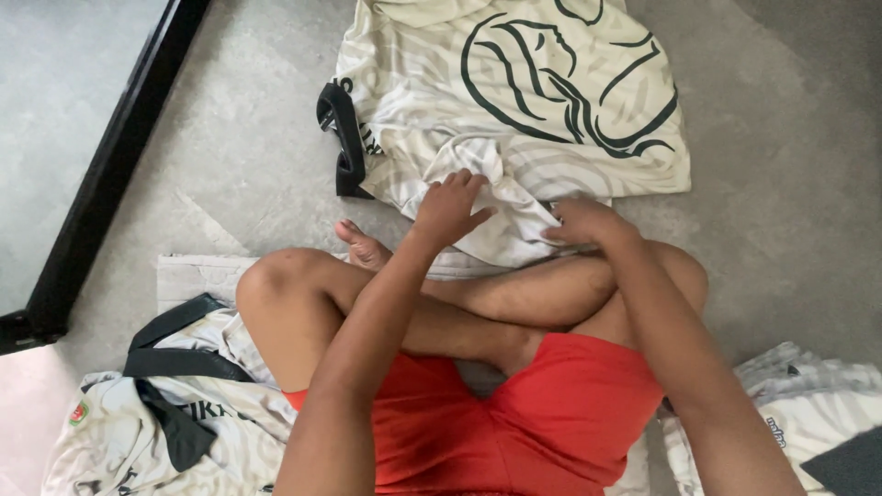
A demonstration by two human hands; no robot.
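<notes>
A cream shirt (551, 138) with faint grey stripes, a dark line drawing and black trim lies spread on the grey floor in front of my crossed legs. My left hand (448, 209) rests on its bunched near edge, fingers spread on the cloth. My right hand (585, 223) pinches the same bunched edge just to the right, above my knee. I sit cross-legged in red shorts (542, 418).
Another cream shirt with black trim (175, 404) lies at my left hip, and a third one (808, 409) at my right. A black frame edge (110, 165) runs diagonally at the left. A pale mat (197, 276) lies under my leg.
</notes>
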